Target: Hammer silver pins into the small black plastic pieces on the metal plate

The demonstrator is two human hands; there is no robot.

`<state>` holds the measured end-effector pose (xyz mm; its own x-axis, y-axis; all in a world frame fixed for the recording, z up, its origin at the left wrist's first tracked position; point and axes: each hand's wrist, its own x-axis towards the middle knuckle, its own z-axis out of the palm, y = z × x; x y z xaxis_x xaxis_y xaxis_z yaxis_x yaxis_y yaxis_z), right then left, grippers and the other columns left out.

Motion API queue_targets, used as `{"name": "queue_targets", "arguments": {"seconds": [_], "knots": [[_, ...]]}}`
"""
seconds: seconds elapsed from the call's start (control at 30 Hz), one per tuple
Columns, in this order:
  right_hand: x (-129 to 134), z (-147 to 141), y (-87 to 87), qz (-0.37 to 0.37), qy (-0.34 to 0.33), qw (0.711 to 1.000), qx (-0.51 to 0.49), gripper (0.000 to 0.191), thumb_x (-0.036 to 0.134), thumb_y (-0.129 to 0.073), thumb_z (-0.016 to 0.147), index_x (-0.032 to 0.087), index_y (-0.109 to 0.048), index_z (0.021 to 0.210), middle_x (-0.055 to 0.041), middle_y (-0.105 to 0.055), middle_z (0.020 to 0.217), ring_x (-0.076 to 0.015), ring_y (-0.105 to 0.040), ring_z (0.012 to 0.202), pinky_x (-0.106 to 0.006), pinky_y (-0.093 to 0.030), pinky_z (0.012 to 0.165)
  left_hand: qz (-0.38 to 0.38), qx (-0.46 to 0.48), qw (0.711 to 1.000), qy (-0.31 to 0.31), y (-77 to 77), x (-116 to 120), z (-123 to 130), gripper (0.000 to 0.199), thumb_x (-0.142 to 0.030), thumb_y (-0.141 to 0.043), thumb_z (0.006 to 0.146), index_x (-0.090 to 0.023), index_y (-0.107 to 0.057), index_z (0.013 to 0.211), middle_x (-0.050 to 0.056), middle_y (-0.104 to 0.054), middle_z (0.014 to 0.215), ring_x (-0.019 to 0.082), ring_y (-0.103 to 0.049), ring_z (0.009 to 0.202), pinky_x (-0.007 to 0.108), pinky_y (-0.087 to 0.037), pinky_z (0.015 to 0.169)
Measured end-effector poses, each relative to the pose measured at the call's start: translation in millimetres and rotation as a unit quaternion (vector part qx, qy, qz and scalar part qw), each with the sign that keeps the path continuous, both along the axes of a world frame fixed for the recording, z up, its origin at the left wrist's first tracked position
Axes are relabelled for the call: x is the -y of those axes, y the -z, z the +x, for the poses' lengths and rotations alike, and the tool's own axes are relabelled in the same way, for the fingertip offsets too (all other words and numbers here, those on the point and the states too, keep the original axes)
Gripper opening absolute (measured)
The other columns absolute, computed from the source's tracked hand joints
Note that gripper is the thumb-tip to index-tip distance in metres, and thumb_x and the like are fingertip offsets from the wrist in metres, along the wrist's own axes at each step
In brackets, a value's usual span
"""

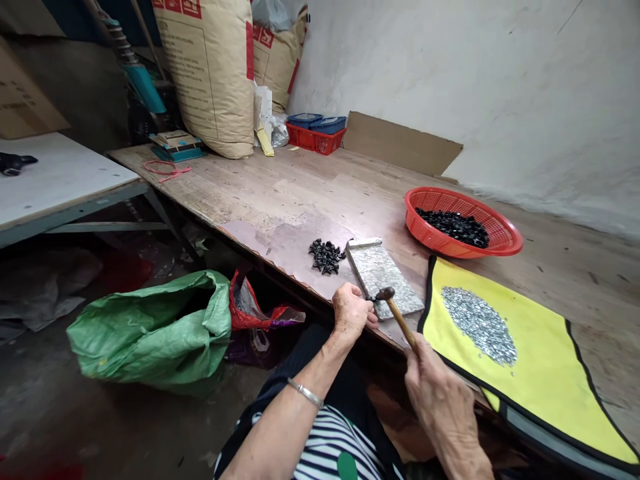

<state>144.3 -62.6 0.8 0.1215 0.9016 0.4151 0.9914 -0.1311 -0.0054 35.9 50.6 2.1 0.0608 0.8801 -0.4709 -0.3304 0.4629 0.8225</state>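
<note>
My left hand [351,311] pinches a small black part [373,300] at the near edge of a speckled stone slab [385,277]. My right hand [440,400] is shut around the wooden handle of a small hammer [400,323], whose dark head [385,294] sits just beside the pinched part. A loose heap of small black parts [326,256] lies on the worn wooden bench [280,183] left of the slab. More fill a red plastic basket [434,235]. Small silver metal pieces [479,325] form a pile on a yellow cloth [543,373] at right.
A green woven sack [160,333] and a red plastic bag [245,303] stand on the floor left of my knees. Large paper sacks [210,73] and a red crate [316,139] line the bench's far end. A white-topped table [60,173] stands at left.
</note>
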Motion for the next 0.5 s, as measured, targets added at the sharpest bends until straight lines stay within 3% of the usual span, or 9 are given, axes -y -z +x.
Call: {"name": "queue_targets", "arguments": {"seconds": [0.07, 0.13, 0.23, 0.3, 0.43, 0.5], "knots": [[-5, 8, -4.3, 0.003, 0.028, 0.995, -0.099, 0.032, 0.029, -0.042, 0.087, 0.015, -0.063, 0.108, -0.0079, -0.067, 0.074, -0.0174, -0.057, 0.05, -0.026, -0.034, 0.045, 0.004, 0.007, 1.0, 0.002, -0.9, 0, -1, 0.035, -0.001, -0.057, 0.055, -0.018, -0.041, 0.082, -0.008, -0.048, 0.035, 0.016, -0.052, 0.029, 0.023, -0.045, 0.03], [-14, 16, -10.2, -0.003, 0.059, 0.963, -0.264, 0.033, 0.036, -0.048, 0.082, 0.016, -0.06, 0.106, -0.0054, -0.063, 0.067, -0.0176, -0.055, 0.05, -0.026, -0.038, 0.046, 0.013, 0.019, 1.0, 0.006, -1.9, 1, -3, 0.034, -0.002, -0.058, 0.055, -0.017, -0.041, 0.081, -0.007, -0.051, 0.038, 0.015, -0.052, 0.03, 0.023, -0.046, 0.032], [-32, 22, -15.4, -0.057, 0.041, 0.853, -0.518, 0.037, 0.042, -0.052, 0.077, 0.017, -0.051, 0.104, 0.0048, -0.047, 0.05, -0.0144, -0.045, 0.04, -0.026, -0.037, 0.04, 0.04, 0.047, 0.998, 0.013, -4.0, 6, -11, 0.033, -0.006, -0.059, 0.054, -0.016, -0.043, 0.081, -0.004, -0.055, 0.043, 0.012, -0.05, 0.031, 0.025, -0.048, 0.033], [-47, 23, -15.6, -0.091, 0.017, 0.81, -0.579, 0.035, 0.041, -0.05, 0.076, 0.016, -0.047, 0.101, 0.0076, -0.041, 0.048, -0.013, -0.041, 0.037, -0.025, -0.036, 0.039, 0.075, 0.083, 0.993, 0.026, -7.2, 11, -20, 0.034, -0.009, -0.061, 0.054, -0.015, -0.044, 0.083, -0.003, -0.057, 0.047, 0.011, -0.05, 0.032, 0.026, -0.049, 0.033], [-73, 26, -16.9, -0.109, 0.038, 0.841, -0.528, 0.024, 0.031, -0.049, 0.072, 0.016, -0.051, 0.091, 0.0031, -0.046, 0.053, -0.0141, -0.045, 0.043, -0.027, -0.037, 0.045, 0.142, 0.135, 0.979, 0.059, -19.8, 26, -40, 0.036, -0.016, -0.067, 0.056, -0.014, -0.048, 0.086, -0.003, -0.058, 0.05, 0.011, -0.05, 0.033, 0.026, -0.049, 0.033], [-78, 26, -20.6, -0.077, 0.05, 0.88, -0.467, 0.016, 0.026, -0.052, 0.07, 0.017, -0.055, 0.083, -0.0009, -0.049, 0.058, -0.017, -0.049, 0.055, -0.029, -0.038, 0.053, 0.152, 0.137, 0.977, 0.066, -27.2, 33, -48, 0.035, -0.017, -0.069, 0.057, -0.014, -0.049, 0.086, -0.003, -0.058, 0.05, 0.011, -0.049, 0.032, 0.026, -0.049, 0.033]]}}
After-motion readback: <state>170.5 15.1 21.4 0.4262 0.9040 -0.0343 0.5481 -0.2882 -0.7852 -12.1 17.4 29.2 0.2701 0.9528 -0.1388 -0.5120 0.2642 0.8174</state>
